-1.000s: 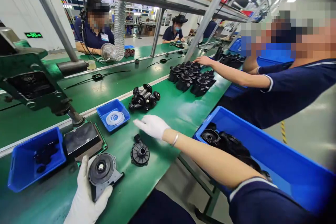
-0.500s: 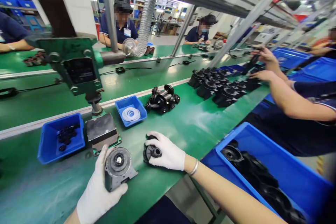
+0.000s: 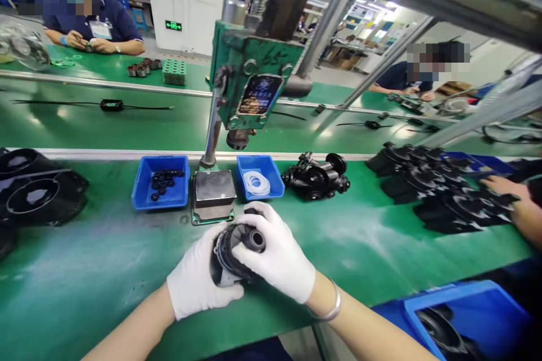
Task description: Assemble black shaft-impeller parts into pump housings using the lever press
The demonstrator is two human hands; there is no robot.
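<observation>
- Left hand (image 3: 192,279): grip closed around a gray housing (image 3: 231,277), nearer the wearer than the metal block (image 3: 214,185).
- Right hand (image 3: 283,254): grip closed on a round black cover (image 3: 237,235) with a short spout (image 3: 256,240).
- Cover sat against the housing, both in the hands just in front of the block. Whether it was fully seated could not be told; fingers hid much of the joint. No fastening was visible between them.
- Block: stood on the green surface (image 3: 114,271), with the press (image 3: 256,76) head raised above it, apart from its top.
- Left of block: blue tray (image 3: 160,206) with small black rings (image 3: 160,181); farther left, large black casings (image 3: 38,192).
- Right of block: second blue tray (image 3: 276,174) with white rings (image 3: 256,183), then a pile of black parts (image 3: 315,177), close beside that tray.
- Farther right of block: rows of black housings (image 3: 444,194), a co-worker's hand (image 3: 502,186) beside them. Blue bin (image 3: 491,307) with black parts to the block's right, nearer the wearer.
- In the way: tray and press base crowded the spot beyond the hands, close to the block.
</observation>
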